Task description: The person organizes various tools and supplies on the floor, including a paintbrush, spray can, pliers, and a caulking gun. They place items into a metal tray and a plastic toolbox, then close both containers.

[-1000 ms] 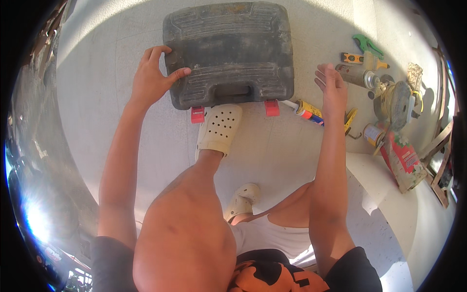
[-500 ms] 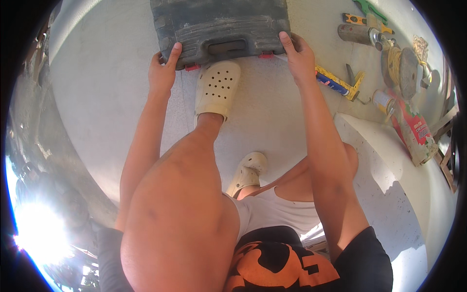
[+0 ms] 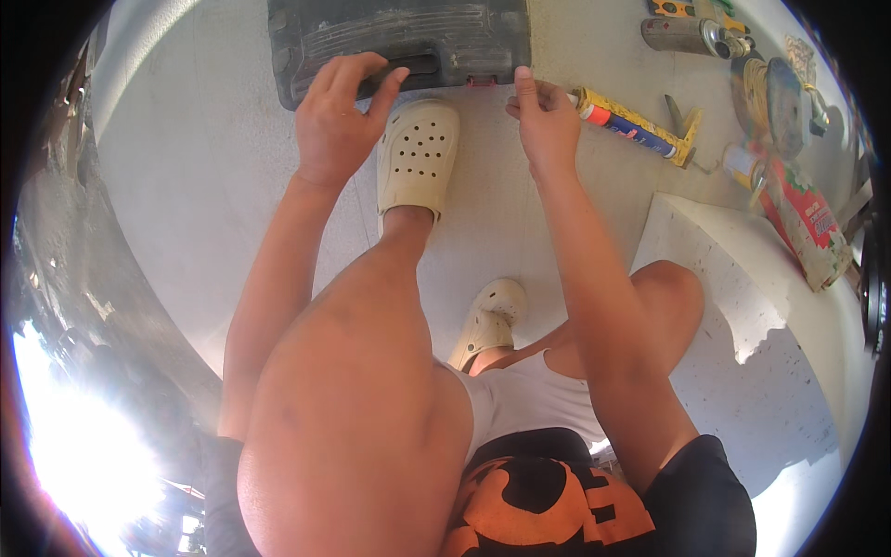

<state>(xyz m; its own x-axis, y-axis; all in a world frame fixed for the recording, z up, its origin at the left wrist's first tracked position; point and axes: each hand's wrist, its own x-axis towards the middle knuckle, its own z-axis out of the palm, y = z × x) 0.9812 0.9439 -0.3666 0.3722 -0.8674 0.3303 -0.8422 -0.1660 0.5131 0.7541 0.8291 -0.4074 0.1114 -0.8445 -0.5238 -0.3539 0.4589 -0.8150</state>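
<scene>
A black hard plastic tool case (image 3: 371,37) lies at the top of the view, with a recessed handle and a red latch (image 3: 482,81) on its near edge. My left hand (image 3: 339,125) is over the case's near left edge, fingers bent beside the handle and thumb apart; it is open. At the near right corner is my right hand (image 3: 549,123), thumb up and fingers loosely curled, with nothing visible in it. Whether its fingertips touch the case I cannot tell. The left end of the near edge is hidden behind my left hand.
My clog (image 3: 419,153) stands just below the case. To the right lie a yellow caulking gun (image 3: 640,130) with a tube, a spray can (image 3: 682,37), a spool of yellow cord (image 3: 756,93), a small tin (image 3: 742,165) and a red bag (image 3: 803,218). A white ledge (image 3: 705,223) rises nearer me.
My left hand has let go of the left corner and moved right toward the handle. My right hand has loosened from the right corner. The case sits slightly higher and further left in view.
</scene>
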